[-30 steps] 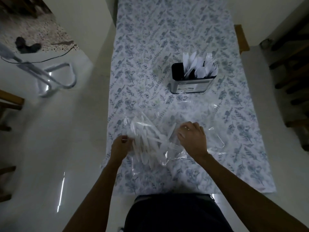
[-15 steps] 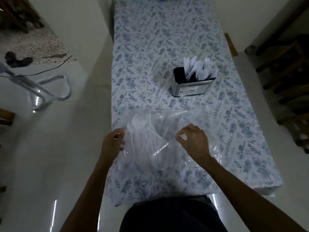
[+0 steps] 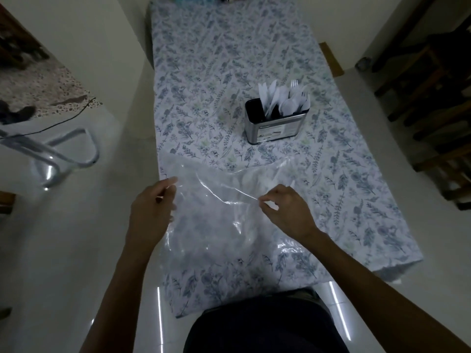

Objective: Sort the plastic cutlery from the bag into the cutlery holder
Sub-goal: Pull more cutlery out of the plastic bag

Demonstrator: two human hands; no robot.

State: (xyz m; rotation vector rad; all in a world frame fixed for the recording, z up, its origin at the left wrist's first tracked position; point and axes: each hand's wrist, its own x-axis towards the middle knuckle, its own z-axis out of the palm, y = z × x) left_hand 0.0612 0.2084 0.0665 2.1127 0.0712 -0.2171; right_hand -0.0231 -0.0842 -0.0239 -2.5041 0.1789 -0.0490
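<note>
Nearest the camera, a dark garment (image 3: pixel 265 324) filled the bottom edge, and both forearms reached forward over the near end of the desk (image 3: pixel 229 47), which wore a leaf-print cloth. The left hand (image 3: pixel 150 212) pinched the left edge of the clear plastic bag (image 3: pixel 216 220), thumb and fingers (image 3: pixel 168 180) closed on the film. The right hand (image 3: pixel 288 210) pinched the bag's upper edge, its fingertips together on a taut crease that ran between the two hands. The bag was lifted and spread over the near part of the desk; through the hazy, glaring film the plastic cutlery inside could hardly be made out, only a pale blur. Farther back, well apart from the bag, the metal cutlery holder (image 3: pixel 277 126) stood upright with white cutlery (image 3: pixel 283 100) sticking out of its middle and right sections; the left section looked dark. Beyond it, objects at the desk's far end were cut off by the frame.
</note>
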